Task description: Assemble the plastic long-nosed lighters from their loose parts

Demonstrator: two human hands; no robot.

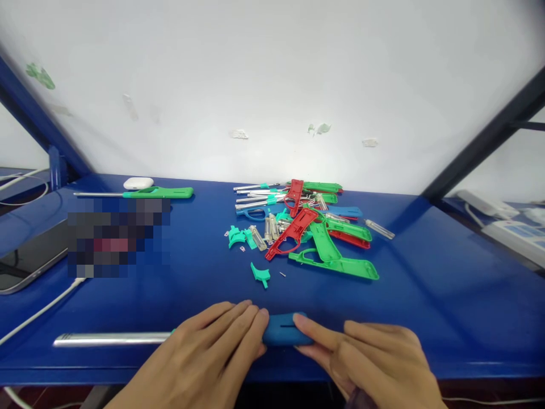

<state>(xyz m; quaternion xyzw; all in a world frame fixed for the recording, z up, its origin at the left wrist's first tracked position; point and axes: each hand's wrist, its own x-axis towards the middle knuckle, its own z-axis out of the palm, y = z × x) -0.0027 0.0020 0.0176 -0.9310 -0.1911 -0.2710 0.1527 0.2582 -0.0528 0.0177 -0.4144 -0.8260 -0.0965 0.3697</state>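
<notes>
A blue long-necked gas lighter (pixel 279 330) lies along the front edge of the table, its silver metal barrel (pixel 113 339) pointing left. My left hand (pixel 213 346) is wrapped over the middle of the lighter and hides its trigger part. With thumb and fingers, my right hand (pixel 361 352) pinches the right end of the blue handle. Just beyond my hands lie a teal trigger (pixel 260 274) and a small metal pin (pixel 283 274).
Behind is a pile of red handle halves (pixel 293 233), green handle halves (pixel 353 268), metal barrels and clear fuel tanks (pixel 380 229). At left are a green lighter (pixel 162 193), a white case (pixel 138 183), a phone (pixel 29 255) and a cable (pixel 42 312). A white wall (pixel 272 85) stands behind.
</notes>
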